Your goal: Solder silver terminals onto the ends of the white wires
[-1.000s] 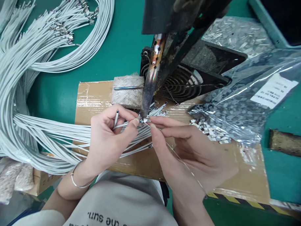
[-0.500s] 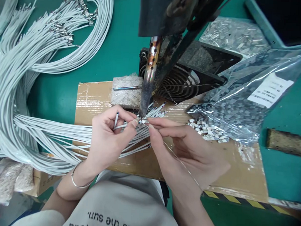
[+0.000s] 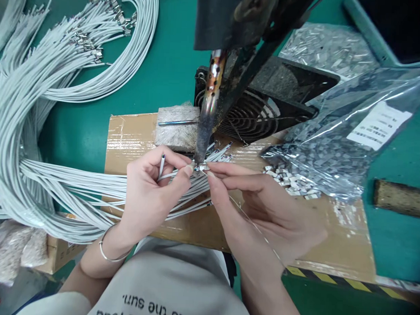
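My left hand (image 3: 155,190) pinches a white cable (image 3: 166,176) near its end, just under the tip of a soldering iron (image 3: 209,102). A second cable end (image 3: 162,165) stands up between its fingers. My right hand (image 3: 259,205) is closed on a small metal connector (image 3: 203,167) and a thin solder wire (image 3: 252,223), which trails back over the palm. Connector and cable end meet at the iron's tip; the exact contact is too small to tell. Below and behind the fingers lie more white cables (image 3: 191,198) on a cardboard sheet (image 3: 128,131).
Large white cable bundles (image 3: 11,118) fill the left. A black fan (image 3: 249,115) stands behind the iron, beside a wrapped block (image 3: 176,133). Loose connectors (image 3: 293,182) and plastic bags of parts (image 3: 334,152) lie right. A brown bar (image 3: 401,197) is at far right.
Both hands hold nearly the same position. My right hand has shifted very slightly to the right, and the solder wire moved with it.
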Demonstrator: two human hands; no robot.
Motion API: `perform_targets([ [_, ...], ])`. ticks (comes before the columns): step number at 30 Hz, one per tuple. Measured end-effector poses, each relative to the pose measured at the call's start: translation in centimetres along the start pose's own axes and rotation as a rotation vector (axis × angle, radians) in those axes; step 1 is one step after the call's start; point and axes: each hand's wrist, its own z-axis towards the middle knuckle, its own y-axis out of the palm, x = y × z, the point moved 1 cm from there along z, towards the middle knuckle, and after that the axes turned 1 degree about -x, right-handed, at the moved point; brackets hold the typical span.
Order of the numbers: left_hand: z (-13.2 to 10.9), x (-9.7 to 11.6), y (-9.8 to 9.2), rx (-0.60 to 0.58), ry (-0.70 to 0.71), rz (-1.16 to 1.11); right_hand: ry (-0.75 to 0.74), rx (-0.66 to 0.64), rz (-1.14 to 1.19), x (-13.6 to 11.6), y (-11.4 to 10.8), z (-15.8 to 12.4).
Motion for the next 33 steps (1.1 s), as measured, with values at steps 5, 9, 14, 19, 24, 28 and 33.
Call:
perform_targets([
  [5, 0.03, -0.17, -0.02, -0.011, -0.016, -0.009, 0.000, -0.007, 0.006, 0.27, 0.01, -0.12],
  [9, 0.04, -0.21, 0.00, -0.021, -0.020, -0.026, 0.006, -0.008, -0.004, 0.42, 0.02, -0.29],
  [14, 0.05, -0.23, 0.11, -0.020, -0.023, -0.025, 0.006, -0.002, -0.007, 0.39, -0.09, -0.29],
  [19, -0.14, -0.18, 0.18, 0.006, -0.001, 0.005, -0.024, 0.002, 0.008, 0.22, -0.15, -0.12],
  [24, -0.20, -0.01, 0.07, 0.017, 0.012, 0.006, -0.029, -0.002, -0.005, 0.16, -0.13, -0.10],
  [28, -0.15, -0.14, -0.14, 0.000, 0.006, -0.009, -0.032, -0.019, -0.001, 0.24, 0.00, -0.19],
  [33, -0.07, -0.48, -0.12, -0.005, -0.012, -0.010, -0.030, -0.013, -0.009, 0.46, 0.06, -0.24],
])
